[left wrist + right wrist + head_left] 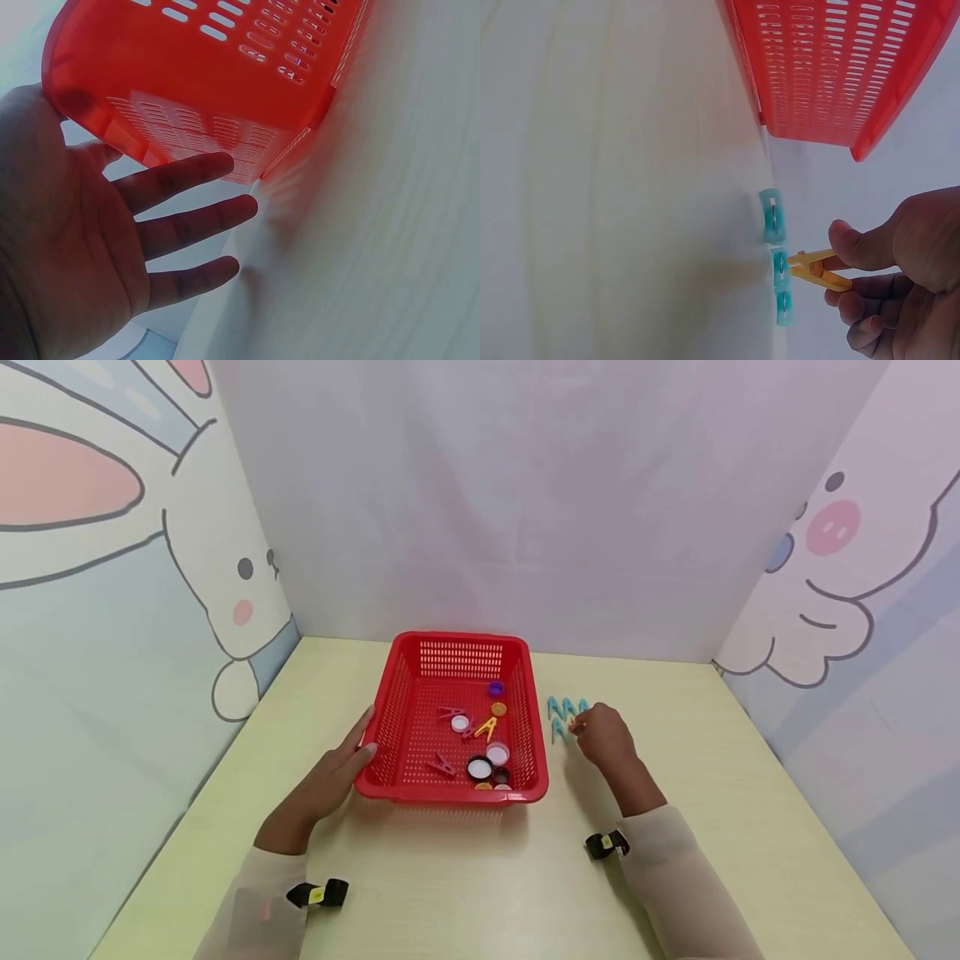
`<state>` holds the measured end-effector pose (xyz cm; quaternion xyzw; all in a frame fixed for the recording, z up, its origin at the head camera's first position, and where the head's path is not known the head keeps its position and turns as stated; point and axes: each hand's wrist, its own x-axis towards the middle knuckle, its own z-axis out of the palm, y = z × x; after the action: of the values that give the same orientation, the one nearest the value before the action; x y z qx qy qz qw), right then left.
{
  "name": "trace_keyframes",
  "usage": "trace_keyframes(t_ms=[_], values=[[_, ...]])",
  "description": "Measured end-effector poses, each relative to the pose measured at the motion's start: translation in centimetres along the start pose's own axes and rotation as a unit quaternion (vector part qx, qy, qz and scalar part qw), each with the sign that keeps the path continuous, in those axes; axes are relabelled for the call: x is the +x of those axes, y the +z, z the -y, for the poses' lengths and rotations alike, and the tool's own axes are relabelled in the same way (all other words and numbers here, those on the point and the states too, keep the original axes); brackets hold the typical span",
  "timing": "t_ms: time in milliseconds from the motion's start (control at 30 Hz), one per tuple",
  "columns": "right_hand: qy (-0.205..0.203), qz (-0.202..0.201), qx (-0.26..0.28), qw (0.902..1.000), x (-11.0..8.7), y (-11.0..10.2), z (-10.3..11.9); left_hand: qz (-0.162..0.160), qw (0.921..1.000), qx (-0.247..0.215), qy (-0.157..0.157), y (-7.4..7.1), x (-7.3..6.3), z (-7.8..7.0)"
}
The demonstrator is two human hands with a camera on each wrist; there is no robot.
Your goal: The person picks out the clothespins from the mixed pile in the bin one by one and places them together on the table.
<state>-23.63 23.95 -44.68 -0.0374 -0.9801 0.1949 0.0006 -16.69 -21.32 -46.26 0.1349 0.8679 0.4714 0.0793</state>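
Note:
A red plastic basket [452,793] stands on the table, holding pink clothespins [441,764], a yellow clothespin [487,727] and several bottle caps [480,767]. My left hand [341,772] rests at the basket's left rim; in the left wrist view its fingers are extended beside the basket wall. To the right of the basket, my right hand [606,737] pinches a yellow-orange clothespin [821,274] between thumb and fingers. Teal clothespins [556,707] lie on the table just beside that hand, and the held one overlaps them in the right wrist view.
The pale wood-toned table [465,893] runs up to a plain light back wall [525,510]. Side walls carry cartoon animal drawings, a rabbit on the left. Black straps with small devices [318,893] sit on both wrists.

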Motion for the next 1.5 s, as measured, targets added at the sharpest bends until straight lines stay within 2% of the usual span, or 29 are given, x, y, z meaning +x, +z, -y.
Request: trace_keyframes(t_ms=[367, 633, 767, 1500], values=[[0.011, 0.033, 0.004, 0.9994, 0.6, 0.7, -0.3, -0.001, 1.0000, 0.003, 0.008, 0.1, 0.1, 0.2], [0.022, 0.055, -0.014, 0.9982, 0.6, 0.8, -0.3, -0.001, 1.0000, 0.004, 0.007, 0.0, 0.1, 0.3], [0.016, 0.053, -0.030, 0.9980, 0.5, 0.8, -0.3, 0.000, 1.0000, 0.004, 0.006, 0.0, 0.1, 0.2], [0.006, 0.061, -0.044, 0.9972, 0.5, 1.2, -0.7, -0.006, 0.9999, 0.012, 0.007, 0.1, 0.0, 0.2]])
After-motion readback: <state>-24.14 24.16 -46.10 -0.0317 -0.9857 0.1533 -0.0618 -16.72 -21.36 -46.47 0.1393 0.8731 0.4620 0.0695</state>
